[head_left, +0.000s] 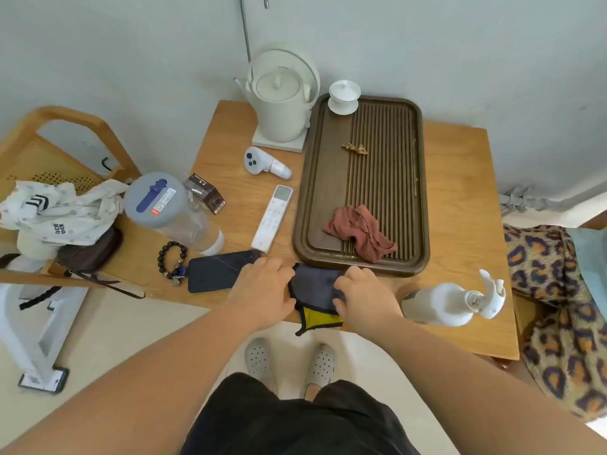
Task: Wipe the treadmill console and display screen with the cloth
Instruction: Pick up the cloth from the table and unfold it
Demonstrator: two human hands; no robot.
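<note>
Grey cloth, yellow underneath, sits lower centre at the table edge. Left hand and right hand pinch its sides with curled fingers — gather the hanging corner before lifting.

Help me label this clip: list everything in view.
cloth: 1, dark grey and yellow, table's near edge
table: 1, light wood, centre
tray: 1, dark brown, on table
rag: 1, reddish brown, on tray
lidded cup: 1, white, tray's far corner
kettle: 1, cream, left of cup
controller: 1, white, near kettle
remote: 1, white, left of tray
phone: 1, black, left of cloth
bracelet: 1, black beads, left of phone
jug: 1, clear with grey lid, table's left
pump bottle: 1, white, lying right of cloth
shoes: 2, grey, on floor
left hand: 1, holds cloth's left edge
right hand: 1, holds cloth's right side
</note>
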